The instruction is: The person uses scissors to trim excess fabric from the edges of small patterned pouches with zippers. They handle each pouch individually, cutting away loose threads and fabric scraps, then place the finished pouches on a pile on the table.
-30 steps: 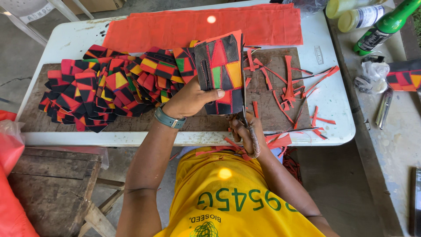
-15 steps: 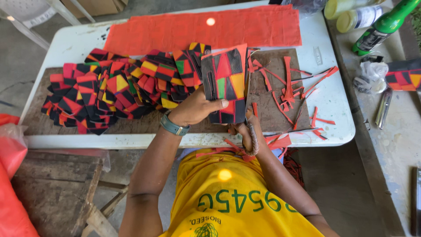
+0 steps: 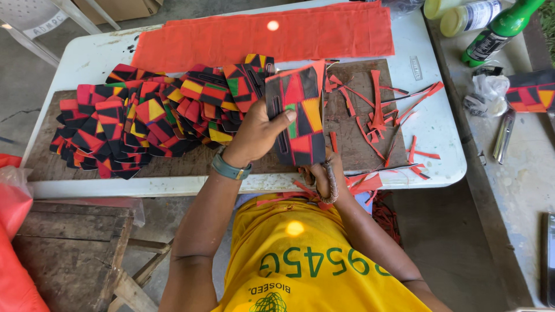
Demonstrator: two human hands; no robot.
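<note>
A patchwork fabric piece (image 3: 298, 112) is pinched at its left edge by the left hand (image 3: 257, 136), above the wooden board (image 3: 352, 130). The right hand (image 3: 321, 173) is closed around scissors (image 3: 331, 184) at its lower edge. Alongside are shown a heap of cut pieces (image 3: 156, 118) and red offcuts (image 3: 384, 110).

Right hand (image 3: 324, 176) mostly hidden under the patterned fabric piece (image 3: 296, 112); whatever it grips can't be made out. Lower pieces in the patterned stack (image 3: 144, 124) buried by upper ones. Green bottle (image 3: 500, 29) and plastic chair (image 3: 40, 17) cut off at top edge. Red bag (image 3: 14, 260) cropped at left edge.
</note>
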